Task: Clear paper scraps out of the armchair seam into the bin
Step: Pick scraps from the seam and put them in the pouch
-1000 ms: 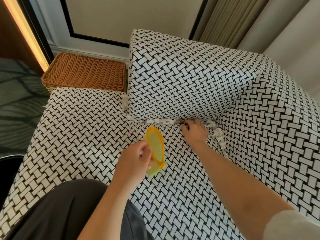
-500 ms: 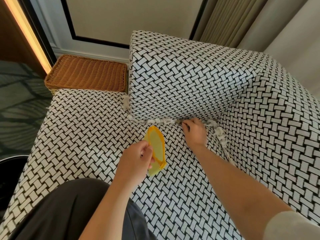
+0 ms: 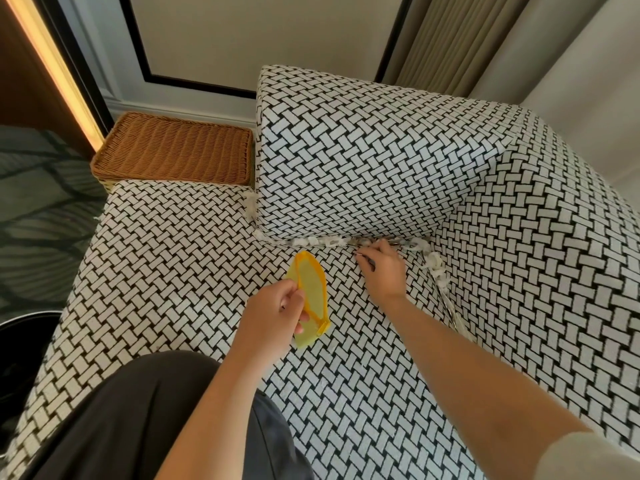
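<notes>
On the armchair seat (image 3: 173, 271), paper scraps (image 3: 318, 241) flank right hand's (image 3: 384, 271) curled fingers (image 3: 381, 247); left hand (image 3: 270, 313) grips scoop (image 3: 311, 289).

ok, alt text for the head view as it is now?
A person's right hand reaches into the seam of a black-and-white armchair, which is packed with white paper scraps, and pinches what looks like a thin metal tool. The left hand holds a yellow scoop over the seat; a black bin sits at the left edge.
</notes>
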`<state>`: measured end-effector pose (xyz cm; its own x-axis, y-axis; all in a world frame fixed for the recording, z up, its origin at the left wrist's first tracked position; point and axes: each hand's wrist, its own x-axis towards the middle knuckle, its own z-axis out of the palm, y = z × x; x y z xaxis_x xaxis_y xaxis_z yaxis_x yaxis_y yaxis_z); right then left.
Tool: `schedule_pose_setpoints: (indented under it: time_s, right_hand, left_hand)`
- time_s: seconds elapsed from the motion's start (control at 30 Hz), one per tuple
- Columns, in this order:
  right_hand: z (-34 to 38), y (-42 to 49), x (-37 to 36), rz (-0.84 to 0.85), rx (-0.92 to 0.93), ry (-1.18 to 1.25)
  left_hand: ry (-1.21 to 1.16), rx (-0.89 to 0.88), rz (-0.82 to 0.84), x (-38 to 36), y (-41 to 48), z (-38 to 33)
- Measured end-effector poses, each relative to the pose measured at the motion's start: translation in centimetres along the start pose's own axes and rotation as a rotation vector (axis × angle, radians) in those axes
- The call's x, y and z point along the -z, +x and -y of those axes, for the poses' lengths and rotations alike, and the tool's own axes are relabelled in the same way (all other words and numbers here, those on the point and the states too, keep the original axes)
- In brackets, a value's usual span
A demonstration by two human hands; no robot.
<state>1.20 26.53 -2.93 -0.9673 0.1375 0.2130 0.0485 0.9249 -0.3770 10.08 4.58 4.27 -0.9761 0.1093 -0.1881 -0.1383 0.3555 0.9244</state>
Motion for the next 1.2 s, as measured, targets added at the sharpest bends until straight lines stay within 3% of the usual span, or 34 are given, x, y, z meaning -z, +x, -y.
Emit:
schedule_pose_setpoints:
  time_s: [0.17, 0.37, 0.5, 0.6, 0.73, 0.9, 1.07, 1.2]
  right_hand:
    - [1.3, -4.3, 0.6, -0.058, -0.049, 0.169]
    - [4.3, -9.4, 4.4, 0.227, -0.152, 0.585]
    - [7.2, -10.8, 7.2, 0.154, -0.333, 0.899]
    - [9.4, -11.2, 8.4, 0.128, -0.345, 1.013]
    - [11.5, -11.8, 8.2, 0.153, -0.148, 0.838]
    - [11.5, -11.6, 7.8, 0.088, -0.126, 0.743]
    - [9.0, -10.9, 6.2, 0.084, -0.258, 0.77]
    - [6.1, -10.0, 3.2, 0.093, -0.347, 0.458]
  left_hand:
    - [-0.019, 0.005, 0.017, 0.1, -0.5, -0.3]
    - [0.066, -0.057, 0.014, 0.3, -1.7, -0.7]
    - [0.098, -0.042, 0.038, 0.6, -2.2, -0.9]
    - [0.141, -0.052, 0.082, 0.6, -2.6, -0.9]
    - [0.158, -0.046, 0.113, 0.6, -3.1, -1.1]
    - [0.173, -0.056, 0.077, 0.8, -3.3, -1.0]
    - [0.167, -0.052, 0.068, 0.7, -3.0, -0.8]
    - [0.106, -0.037, 0.017, 0.5, -2.6, -0.9]
